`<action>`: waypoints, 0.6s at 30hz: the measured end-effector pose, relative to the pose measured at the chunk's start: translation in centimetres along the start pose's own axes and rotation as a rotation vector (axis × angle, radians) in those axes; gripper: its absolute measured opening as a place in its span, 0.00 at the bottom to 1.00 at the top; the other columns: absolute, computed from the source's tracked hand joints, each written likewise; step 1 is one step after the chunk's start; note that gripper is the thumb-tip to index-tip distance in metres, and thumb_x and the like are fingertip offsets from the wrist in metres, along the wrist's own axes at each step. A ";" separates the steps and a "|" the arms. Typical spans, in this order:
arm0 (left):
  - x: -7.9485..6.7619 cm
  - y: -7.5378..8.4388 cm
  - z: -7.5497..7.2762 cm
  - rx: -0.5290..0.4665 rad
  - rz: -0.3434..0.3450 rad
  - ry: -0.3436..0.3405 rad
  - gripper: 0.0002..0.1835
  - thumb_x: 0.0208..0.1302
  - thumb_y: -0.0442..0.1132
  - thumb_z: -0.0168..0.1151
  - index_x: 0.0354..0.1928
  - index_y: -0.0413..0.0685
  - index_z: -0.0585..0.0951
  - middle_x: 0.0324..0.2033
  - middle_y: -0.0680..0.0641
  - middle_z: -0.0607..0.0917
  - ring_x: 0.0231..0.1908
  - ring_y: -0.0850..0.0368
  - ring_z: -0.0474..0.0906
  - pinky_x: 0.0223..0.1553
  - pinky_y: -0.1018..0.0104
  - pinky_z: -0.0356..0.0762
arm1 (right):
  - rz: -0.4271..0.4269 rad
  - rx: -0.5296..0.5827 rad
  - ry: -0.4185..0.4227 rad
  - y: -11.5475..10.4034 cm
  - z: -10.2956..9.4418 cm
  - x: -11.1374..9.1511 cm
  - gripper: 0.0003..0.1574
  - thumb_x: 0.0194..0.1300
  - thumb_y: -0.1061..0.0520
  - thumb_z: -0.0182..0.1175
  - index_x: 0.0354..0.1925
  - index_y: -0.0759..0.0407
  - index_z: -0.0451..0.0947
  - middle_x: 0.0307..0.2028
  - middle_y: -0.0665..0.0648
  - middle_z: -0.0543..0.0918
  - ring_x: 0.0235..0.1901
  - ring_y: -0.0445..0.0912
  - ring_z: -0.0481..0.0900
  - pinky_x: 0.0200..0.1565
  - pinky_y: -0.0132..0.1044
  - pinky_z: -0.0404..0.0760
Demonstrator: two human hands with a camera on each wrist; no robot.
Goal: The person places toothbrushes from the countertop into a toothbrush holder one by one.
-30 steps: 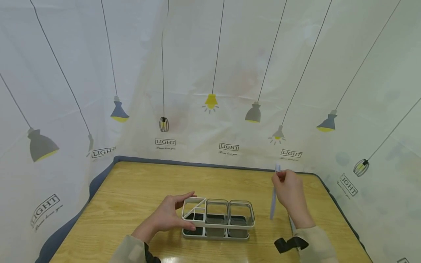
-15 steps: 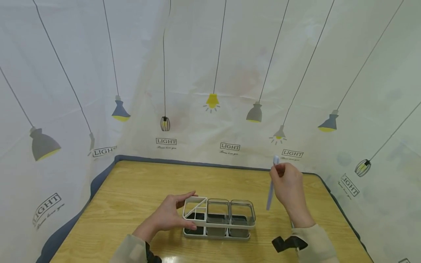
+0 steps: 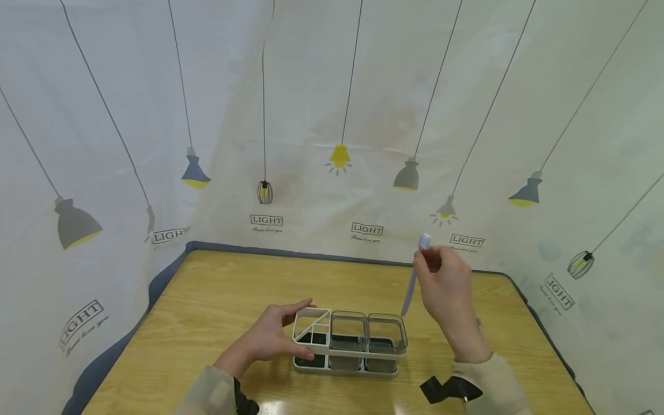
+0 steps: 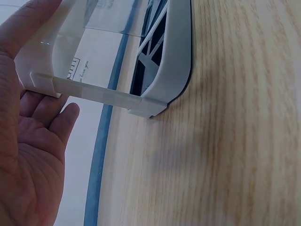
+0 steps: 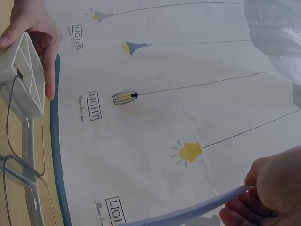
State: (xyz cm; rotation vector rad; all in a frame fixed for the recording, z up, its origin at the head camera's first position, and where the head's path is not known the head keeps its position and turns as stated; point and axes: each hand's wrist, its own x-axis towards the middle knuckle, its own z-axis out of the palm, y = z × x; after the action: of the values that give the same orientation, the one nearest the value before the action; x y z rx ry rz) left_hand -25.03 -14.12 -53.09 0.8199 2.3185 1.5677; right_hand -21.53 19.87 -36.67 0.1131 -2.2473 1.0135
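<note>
A white toothbrush holder (image 3: 358,353) stands upright on the wooden table, with a divided compartment at its left end and two clear cups (image 3: 386,333) beside it. My left hand (image 3: 267,334) grips the divided end, thumb at the near side and fingers at the far side; the left wrist view shows this hand around the upper frame. Up and to the right, my right hand (image 3: 447,288) pinches a pale blue toothbrush (image 3: 409,294) near its head. The toothbrush handle (image 5: 193,212) hangs down at a slant, its lower end just above the right cup's rim.
The wooden table (image 3: 228,282) has a blue-edged border (image 3: 301,255) at the back. Behind it hangs a white sheet (image 3: 311,104) printed with lamps. A small greyish object (image 3: 479,326) lies partly hidden behind my right wrist.
My right hand has moved left and upward with the toothbrush, bringing it nearer the clear cups and tilting it more. The left hand has kept its grip on the holder.
</note>
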 end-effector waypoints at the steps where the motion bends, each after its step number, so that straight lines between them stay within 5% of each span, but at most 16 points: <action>1: 0.0 0.0 0.0 0.002 -0.001 0.001 0.60 0.46 0.51 0.90 0.81 0.50 0.66 0.73 0.46 0.75 0.73 0.50 0.68 0.71 0.50 0.70 | -0.014 0.019 0.006 -0.3 0.2 0.0 0.05 0.73 0.67 0.64 0.42 0.72 0.83 0.36 0.65 0.86 0.33 0.53 0.85 0.33 0.20 0.77; 18: -0.1 0.1 -0.1 -0.007 -0.016 0.004 0.60 0.47 0.51 0.89 0.81 0.52 0.67 0.73 0.47 0.75 0.74 0.51 0.67 0.71 0.51 0.69 | -0.076 0.197 -0.062 -4.0 3.5 -0.9 0.03 0.72 0.68 0.66 0.42 0.70 0.83 0.37 0.60 0.87 0.35 0.48 0.86 0.38 0.28 0.85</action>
State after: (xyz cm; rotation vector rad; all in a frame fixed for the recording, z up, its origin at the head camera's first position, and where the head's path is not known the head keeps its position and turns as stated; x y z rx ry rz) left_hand -24.97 -14.23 -52.95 0.7947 2.3152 1.5717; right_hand -21.33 14.48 -36.36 0.3166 -2.1759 1.2029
